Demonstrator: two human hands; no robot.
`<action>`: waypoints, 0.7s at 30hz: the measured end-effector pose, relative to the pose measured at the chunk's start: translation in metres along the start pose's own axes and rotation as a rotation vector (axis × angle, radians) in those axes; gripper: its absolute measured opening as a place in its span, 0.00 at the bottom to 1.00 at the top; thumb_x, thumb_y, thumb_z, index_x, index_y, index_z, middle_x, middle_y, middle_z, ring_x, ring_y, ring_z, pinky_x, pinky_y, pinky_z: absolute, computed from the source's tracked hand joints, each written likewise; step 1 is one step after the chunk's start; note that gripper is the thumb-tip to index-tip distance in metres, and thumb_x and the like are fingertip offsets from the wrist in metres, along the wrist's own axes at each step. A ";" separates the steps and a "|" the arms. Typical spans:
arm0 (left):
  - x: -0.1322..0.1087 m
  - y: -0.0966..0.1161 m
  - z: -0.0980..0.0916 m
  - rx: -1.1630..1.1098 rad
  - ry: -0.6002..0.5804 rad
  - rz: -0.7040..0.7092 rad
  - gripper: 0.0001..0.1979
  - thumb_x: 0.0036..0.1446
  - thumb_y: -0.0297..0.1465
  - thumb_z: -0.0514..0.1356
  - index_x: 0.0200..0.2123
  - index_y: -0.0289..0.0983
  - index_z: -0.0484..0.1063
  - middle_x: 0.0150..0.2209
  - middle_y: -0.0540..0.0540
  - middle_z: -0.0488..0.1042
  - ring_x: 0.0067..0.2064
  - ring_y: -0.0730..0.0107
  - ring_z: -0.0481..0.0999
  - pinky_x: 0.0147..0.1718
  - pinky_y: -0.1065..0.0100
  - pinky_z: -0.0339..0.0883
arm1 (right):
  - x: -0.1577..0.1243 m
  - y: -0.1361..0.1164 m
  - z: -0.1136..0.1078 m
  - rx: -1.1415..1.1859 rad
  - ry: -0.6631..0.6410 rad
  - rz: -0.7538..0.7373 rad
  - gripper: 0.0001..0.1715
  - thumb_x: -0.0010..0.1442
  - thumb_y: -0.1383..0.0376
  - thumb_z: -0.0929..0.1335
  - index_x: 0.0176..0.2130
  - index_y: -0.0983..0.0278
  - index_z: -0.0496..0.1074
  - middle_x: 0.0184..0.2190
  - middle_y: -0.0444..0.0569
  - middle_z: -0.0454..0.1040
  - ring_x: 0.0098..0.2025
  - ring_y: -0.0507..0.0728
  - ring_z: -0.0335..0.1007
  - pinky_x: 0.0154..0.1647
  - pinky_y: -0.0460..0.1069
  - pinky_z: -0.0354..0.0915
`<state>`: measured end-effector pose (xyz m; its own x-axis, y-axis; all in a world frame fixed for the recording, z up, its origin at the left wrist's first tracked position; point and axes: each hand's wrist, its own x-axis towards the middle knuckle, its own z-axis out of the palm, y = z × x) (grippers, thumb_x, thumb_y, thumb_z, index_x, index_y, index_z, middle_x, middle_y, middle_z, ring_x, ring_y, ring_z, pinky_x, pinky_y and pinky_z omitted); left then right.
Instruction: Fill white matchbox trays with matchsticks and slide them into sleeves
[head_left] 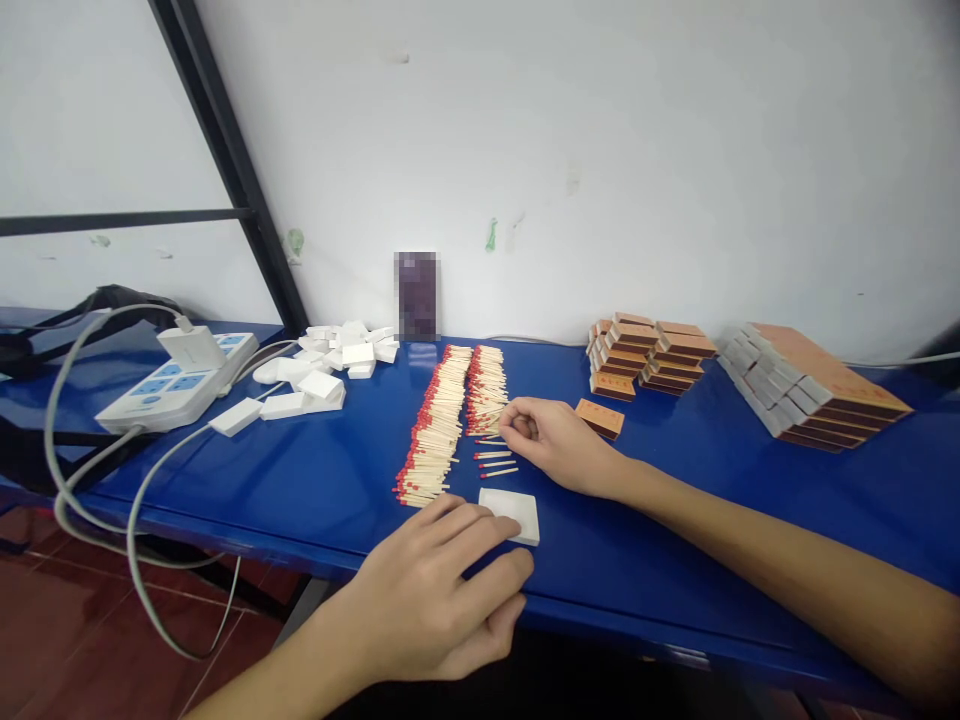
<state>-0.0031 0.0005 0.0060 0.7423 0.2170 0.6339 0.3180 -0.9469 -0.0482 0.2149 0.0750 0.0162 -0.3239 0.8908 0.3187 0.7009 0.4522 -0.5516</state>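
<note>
A small white matchbox tray lies near the table's front edge. My left hand reaches over it with fingers stretched and apart, one fingertip resting on the tray. My right hand is closed, thumb and fingers curled together beside the shorter row of red-tipped matches; whatever the fingertips hold is hidden. Several loose matches lie apart between that row and the tray. Left of them stretches a longer row of matches. One orange matchbox rests just beyond my right hand.
White trays are heaped at the left beside a power strip with a charger and looping cables. Stacked matchboxes and a larger block of matchboxes stand at the right. A blurred dark rectangle leans on the wall.
</note>
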 end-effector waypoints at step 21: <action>0.001 0.000 0.000 0.007 -0.004 -0.013 0.09 0.58 0.25 0.57 0.42 0.33 0.73 0.42 0.42 0.77 0.41 0.61 0.76 0.43 0.58 0.72 | -0.003 0.004 -0.005 0.111 -0.019 0.022 0.12 0.60 0.61 0.66 0.32 0.64 0.76 0.18 0.38 0.59 0.22 0.49 0.52 0.25 0.46 0.51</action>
<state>-0.0022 0.0006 0.0065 0.7406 0.2302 0.6313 0.3318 -0.9422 -0.0457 0.2216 0.0738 0.0167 -0.3219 0.9006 0.2921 0.6335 0.4342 -0.6404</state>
